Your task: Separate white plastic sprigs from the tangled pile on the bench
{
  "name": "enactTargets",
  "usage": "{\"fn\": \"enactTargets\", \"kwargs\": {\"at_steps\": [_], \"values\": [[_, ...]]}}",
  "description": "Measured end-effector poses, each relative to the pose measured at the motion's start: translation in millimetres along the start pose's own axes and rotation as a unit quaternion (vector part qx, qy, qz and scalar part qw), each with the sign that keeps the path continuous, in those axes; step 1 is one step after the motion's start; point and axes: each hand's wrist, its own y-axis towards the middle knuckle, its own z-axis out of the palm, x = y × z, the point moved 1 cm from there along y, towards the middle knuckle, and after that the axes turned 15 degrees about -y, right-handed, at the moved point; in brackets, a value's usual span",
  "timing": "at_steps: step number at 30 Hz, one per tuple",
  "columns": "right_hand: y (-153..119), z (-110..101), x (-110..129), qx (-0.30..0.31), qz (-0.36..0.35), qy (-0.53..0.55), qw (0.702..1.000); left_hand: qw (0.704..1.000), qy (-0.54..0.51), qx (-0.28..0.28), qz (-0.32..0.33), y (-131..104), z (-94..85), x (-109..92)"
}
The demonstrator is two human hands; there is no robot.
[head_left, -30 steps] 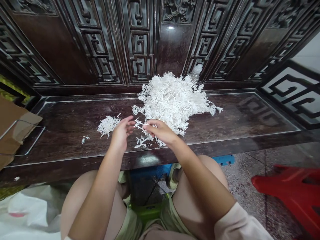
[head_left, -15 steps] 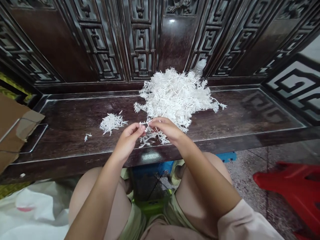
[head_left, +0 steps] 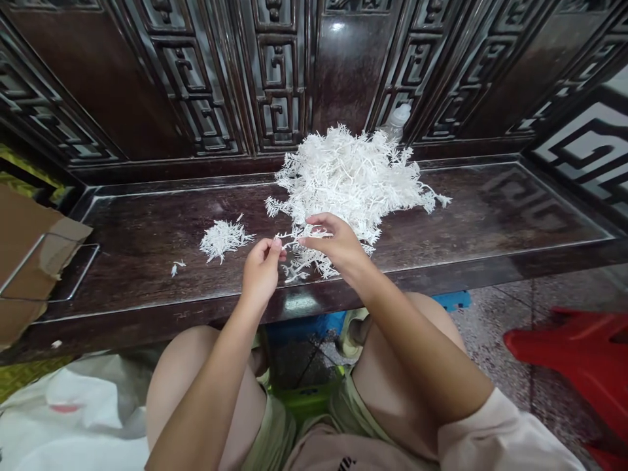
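Note:
My left hand [head_left: 263, 265] pinches the end of a thin white branched sprig [head_left: 293, 235] above the front of the dark wooden bench [head_left: 161, 288]. To its right, my right hand [head_left: 338, 247] has its thumb and fingers apart around the sprig's other end, with no clear grip on it. A large heap of white branched pieces [head_left: 348, 176] lies just beyond both hands, and some of it reaches under them. Left of my left hand sits a small pile of short white bits [head_left: 223, 240], with a couple of loose bits [head_left: 177, 267] nearby.
A clear bottle with a white cap [head_left: 400, 116] stands behind the heap against the carved backrest [head_left: 279, 85]. Cardboard [head_left: 24, 261] with a metal wire frame is at the left. A red stool [head_left: 579, 360] stands at the right, and a white bag [head_left: 73, 418] lies lower left.
My right hand has opened its fingers and moved slightly up and right, away from my left hand, so more of the sprig shows. The view has shifted a little.

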Motion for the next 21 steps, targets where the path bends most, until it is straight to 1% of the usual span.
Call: {"fn": "enactTargets", "kwargs": {"at_steps": [1, 3, 5, 6, 7, 9, 12, 14, 16, 19, 21], "values": [[-3, -2, 3, -0.007, -0.006, -0.012, 1.000, 1.000, 0.002, -0.016, 0.005, 1, 0.5, 2], [-7, -6, 8, -0.053, -0.037, -0.053, 0.996, 0.999, 0.013, -0.043, 0.014, 4, 2.3, 5], [-11, -7, 13, -0.097, -0.094, -0.114, 0.984, 0.998, 0.019, -0.049, 0.016, 6, 5.5, 6], [-13, -5, 15, -0.098, -0.126, -0.146, 0.976, 0.999, 0.019, -0.044, 0.016, 6, 7.3, 7], [-13, -2, 15, -0.086, -0.152, -0.177, 0.969, 0.999, 0.013, -0.036, 0.018, 6, 9.0, 6], [-14, 7, 12, -0.027, -0.184, -0.225, 0.957, 0.999, -0.014, -0.024, 0.026, 4, 11.3, 5], [-12, 21, 3, 0.034, -0.195, -0.243, 0.950, 0.997, -0.062, -0.032, 0.019, 1, 10.4, 3], [-11, 26, -1, 0.068, -0.196, -0.234, 0.950, 0.996, -0.075, -0.042, 0.009, 1, 8.2, 3], [-10, 28, -3, 0.099, -0.185, -0.212, 0.954, 0.997, -0.062, -0.040, 0.013, 1, 6.1, 3], [-10, 29, -3, 0.127, -0.167, -0.167, 0.963, 0.998, -0.019, -0.020, 0.050, 1, 4.6, -1], [-10, 28, -4, 0.138, -0.159, -0.138, 0.968, 0.997, 0.019, 0.004, 0.072, -1, 4.3, -5]]}}
